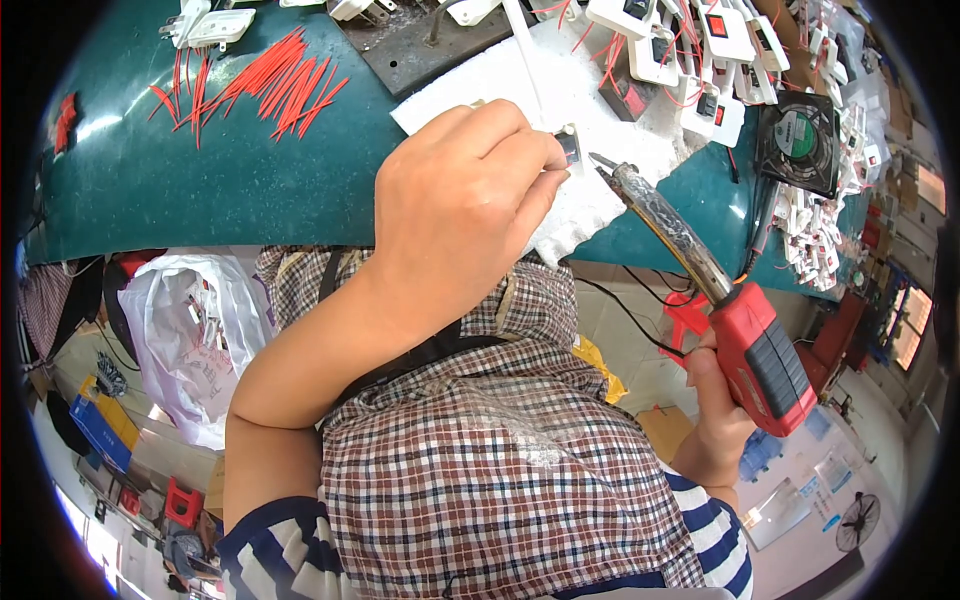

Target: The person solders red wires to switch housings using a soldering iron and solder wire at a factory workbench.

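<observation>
My right hand is wrapped round the red and black handle of a soldering iron. Its dark metal barrel slants up to the left, and the thin tip ends just right of my left fingertips. My left hand is closed in a pinch over a white foam sheet. Right at those fingertips is a small white part with a dark switch, partly hidden by the fingers. What exactly the pinch holds is too small to make out.
Cut red wires lie on the green tabletop. A dark metal block stands at the back. White switch housings with red wires are piled back right, near a black fan. A white plastic bag hangs below left.
</observation>
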Motion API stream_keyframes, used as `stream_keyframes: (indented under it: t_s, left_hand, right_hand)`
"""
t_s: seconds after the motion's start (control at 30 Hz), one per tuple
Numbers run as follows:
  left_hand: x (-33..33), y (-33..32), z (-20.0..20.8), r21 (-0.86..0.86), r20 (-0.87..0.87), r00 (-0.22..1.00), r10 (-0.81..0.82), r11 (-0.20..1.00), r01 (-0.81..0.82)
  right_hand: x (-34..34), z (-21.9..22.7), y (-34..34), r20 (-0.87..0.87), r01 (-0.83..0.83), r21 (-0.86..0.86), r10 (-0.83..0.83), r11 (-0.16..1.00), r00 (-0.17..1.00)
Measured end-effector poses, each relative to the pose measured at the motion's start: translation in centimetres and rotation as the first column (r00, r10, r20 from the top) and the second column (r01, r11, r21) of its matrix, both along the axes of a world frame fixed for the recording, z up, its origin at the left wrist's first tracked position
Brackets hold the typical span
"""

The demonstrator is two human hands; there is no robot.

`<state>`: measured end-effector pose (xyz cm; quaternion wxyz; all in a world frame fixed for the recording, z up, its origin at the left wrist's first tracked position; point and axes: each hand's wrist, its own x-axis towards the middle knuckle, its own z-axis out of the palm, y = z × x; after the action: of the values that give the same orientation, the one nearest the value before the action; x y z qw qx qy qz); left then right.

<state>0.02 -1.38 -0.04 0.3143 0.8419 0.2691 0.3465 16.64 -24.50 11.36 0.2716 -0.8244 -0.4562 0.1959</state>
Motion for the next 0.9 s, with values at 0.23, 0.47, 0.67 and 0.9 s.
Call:
stream_keyframes:
  t_s: [0.23,0.47,0.67,0.9]
  left_hand:
    - [0.1,0.0,-0.1,0.016,0.007,1.0,-0.003,1.0,0.003]
    - [0.0,0.1,-0.1,0.03,0.025,1.0,-0.001,1.0,0.001]
    - [0.4,2.1,1.3,0.251,-0.067,0.992,0.106,0.964,-0.086]
    - [0.8,6.0,3.9,0.512,-0.315,0.936,-0.159,0.802,0.308]
  right_hand:
    - [-0.7,-0.7,-0.2,-0.027,0.066,0.128,-0.063,0.99,0.998]
    - [-0.9,-1.0,0.1,-0.141,0.114,0.175,-0.09,0.978,0.986]
    - [-0.7,-1.4,-0.1,-0.159,0.163,0.243,-0.126,0.956,0.979]
    - [-0.5,-0.8,0.4,-0.205,0.218,0.385,-0.147,0.897,0.968]
